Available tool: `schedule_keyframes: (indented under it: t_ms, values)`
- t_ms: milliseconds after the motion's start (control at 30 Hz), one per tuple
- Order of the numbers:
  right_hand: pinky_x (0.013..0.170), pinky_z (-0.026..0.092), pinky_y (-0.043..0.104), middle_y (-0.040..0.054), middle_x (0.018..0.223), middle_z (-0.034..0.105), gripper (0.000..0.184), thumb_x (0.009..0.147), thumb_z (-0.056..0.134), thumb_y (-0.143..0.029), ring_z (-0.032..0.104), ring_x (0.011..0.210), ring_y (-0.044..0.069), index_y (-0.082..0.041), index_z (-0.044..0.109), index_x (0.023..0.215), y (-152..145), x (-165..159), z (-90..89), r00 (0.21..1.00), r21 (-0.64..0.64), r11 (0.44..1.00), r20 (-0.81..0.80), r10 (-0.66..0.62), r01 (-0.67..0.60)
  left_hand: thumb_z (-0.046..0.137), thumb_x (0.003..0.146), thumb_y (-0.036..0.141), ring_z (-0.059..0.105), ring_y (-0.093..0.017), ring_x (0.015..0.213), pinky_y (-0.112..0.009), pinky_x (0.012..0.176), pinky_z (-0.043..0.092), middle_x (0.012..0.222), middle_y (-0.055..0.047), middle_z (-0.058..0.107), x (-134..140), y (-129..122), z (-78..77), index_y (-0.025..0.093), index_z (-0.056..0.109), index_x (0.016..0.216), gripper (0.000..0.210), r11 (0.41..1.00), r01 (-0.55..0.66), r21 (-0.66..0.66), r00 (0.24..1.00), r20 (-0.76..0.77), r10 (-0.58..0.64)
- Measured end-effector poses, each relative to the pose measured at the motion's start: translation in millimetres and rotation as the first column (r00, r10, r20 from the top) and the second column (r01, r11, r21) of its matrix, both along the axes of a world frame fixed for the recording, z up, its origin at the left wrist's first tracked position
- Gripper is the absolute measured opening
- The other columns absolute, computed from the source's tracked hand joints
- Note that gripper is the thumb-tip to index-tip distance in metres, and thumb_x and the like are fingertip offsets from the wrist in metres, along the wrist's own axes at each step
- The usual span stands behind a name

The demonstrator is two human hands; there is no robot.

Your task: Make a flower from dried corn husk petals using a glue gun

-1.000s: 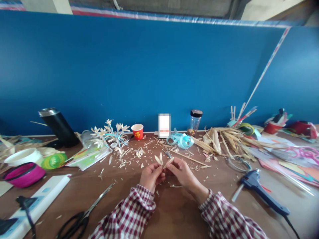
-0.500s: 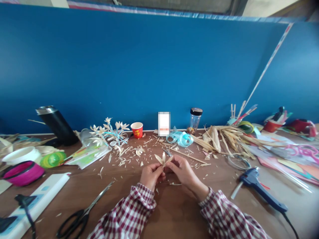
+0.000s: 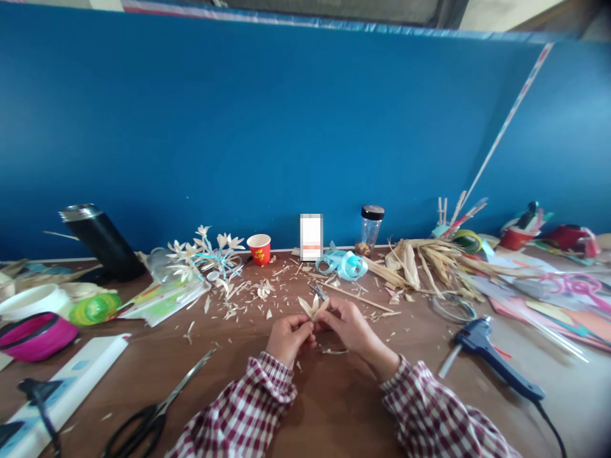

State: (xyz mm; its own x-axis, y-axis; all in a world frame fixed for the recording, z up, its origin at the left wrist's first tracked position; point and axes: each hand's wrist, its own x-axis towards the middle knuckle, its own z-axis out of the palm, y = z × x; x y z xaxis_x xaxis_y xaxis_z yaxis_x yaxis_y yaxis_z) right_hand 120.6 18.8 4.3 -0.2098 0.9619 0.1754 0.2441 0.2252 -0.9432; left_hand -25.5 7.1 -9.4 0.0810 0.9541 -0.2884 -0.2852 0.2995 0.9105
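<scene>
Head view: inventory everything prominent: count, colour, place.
partition: one, blue, back
table: one, brown, beneath
flask: one, black, back left
flowers: several, cream, back left
printed cup: one, red, back centre
ribbon: one tangle, pale blue, back
husks: many, tan, back right
glue gun: one, blue, right
large scissors: one, black handled, left
power strip: one, white, left
petals: three visible, cream, centre
left hand: one, maroon checked sleeve, centre
right hand: one, maroon checked sleeve, centre
</scene>
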Motion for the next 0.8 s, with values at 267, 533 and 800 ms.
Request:
schedule_keyframes:
  t_ms: [267, 533, 800]
  values:
    - [0.056, 0.038, 0.023, 0.0007, 0.062, 0.063, 0.015, 0.078, 0.059, -0.023, 0.054, 0.059, 0.013, -0.014, 0.062, 0.066, -1.5, -2.5, 3.5, 0.993, 0.003, 0.997, 0.096, -0.073, 0.073, 0.081, 0.051, 0.042, 0.053, -0.006, 0.044, -0.018, 0.047, 0.049, 0.057, -0.002, 0.065, -4.3, 4.6, -7.4, 0.011, 0.072, 0.069, 0.037, 0.998, 0.064, 0.003, 0.998, -0.002, -0.064]
    - [0.056, 0.039, 0.022, 0.0011, 0.063, 0.065, 0.017, 0.079, 0.058, -0.025, 0.054, 0.059, 0.012, -0.014, 0.061, 0.067, -0.9, -2.3, 3.0, 0.994, 0.004, 0.998, 0.093, -0.059, 0.059, 0.079, 0.052, 0.045, 0.052, -0.006, 0.043, -0.018, 0.046, 0.048, 0.054, -0.002, 0.062, -4.7, 4.0, -8.7, 0.011, 0.071, 0.066, 0.038, 0.997, 0.079, 0.022, 0.996, -0.032, -0.078]
    - [0.052, 0.035, 0.021, 0.0, 0.058, 0.062, 0.019, 0.078, 0.06, -0.025, 0.049, 0.054, 0.011, -0.014, 0.061, 0.063, -0.8, -1.2, 0.6, 0.986, 0.0, 0.996, 0.141, -0.086, 0.087, 0.077, 0.054, 0.044, 0.049, -0.006, 0.042, -0.018, 0.045, 0.046, 0.048, 0.0, 0.058, -3.3, 2.8, -6.5, 0.012, 0.07, 0.063, 0.034, 0.998, 0.057, 0.027, 0.993, -0.108, -0.054]
